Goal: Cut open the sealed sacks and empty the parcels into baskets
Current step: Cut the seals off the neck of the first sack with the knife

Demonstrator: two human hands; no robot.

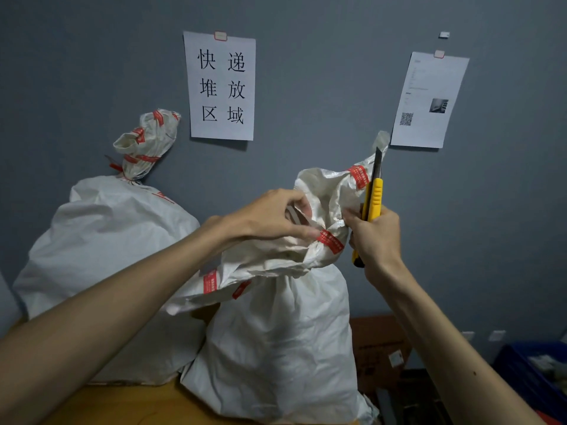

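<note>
The head view is looking at two white woven sacks standing against a grey wall (337, 72). The nearer sack (276, 338) is sitting in the middle on a tan surface (138, 403), bulging, with its neck bunched together and its crumpled top flaring upward; short strips of red printed tape (330, 241) are showing on the loose fabric. The farther sack (107, 240) is leaning behind and to the left, its neck tied off with a red band and its top standing upright.

The left hand (270, 219) is reaching in from the left, with fingers and thumb curled and pinching a fold of the nearer sack's loose top. The right hand (379, 237) is wrapping its fingers around a yellow utility knife (372, 200), blade out and pointing upward beside the fabric, while its fingertips are touching the sack's edge.

A blue basket (534, 363) is sitting low at the right, well apart from the sacks, and a brown cardboard box (377, 342) is lying just behind the nearer sack. A printed sign (221, 85) and a second sheet (429, 99) are hanging on the wall.
</note>
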